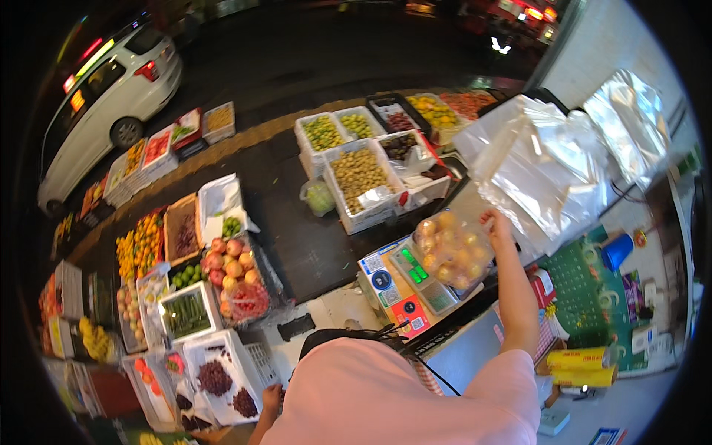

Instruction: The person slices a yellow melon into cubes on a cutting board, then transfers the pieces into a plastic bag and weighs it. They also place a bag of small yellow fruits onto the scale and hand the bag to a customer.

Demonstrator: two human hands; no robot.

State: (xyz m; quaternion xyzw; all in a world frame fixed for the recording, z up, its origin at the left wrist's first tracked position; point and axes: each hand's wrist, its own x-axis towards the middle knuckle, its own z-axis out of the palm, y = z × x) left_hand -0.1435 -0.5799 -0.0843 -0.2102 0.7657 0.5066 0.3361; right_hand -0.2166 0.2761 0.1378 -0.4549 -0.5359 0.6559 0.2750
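My right hand [500, 225] reaches out with its fingers curled at the upper right edge of a clear plastic bag [454, 251]. Round yellowish fruit fills this bag, which rests on the scale [421, 273] with a lit green display. The fingers appear closed on the bag's edge. Low at the left, my left hand [272, 399] is beside a white crate [222, 374] with dark red grapes. It is small and partly hidden by my pink shirt, so its fingers are not clear.
Beyond the scale stand white crates of small round fruit [361, 176]. Stacked clear plastic bags [545, 159] lie at the right. Pomegranates [230, 265] and a tray of cucumbers [187, 314] are at the left. A white car [111, 104] stands on the road. Yellow rolls [581, 366] lie lower right.
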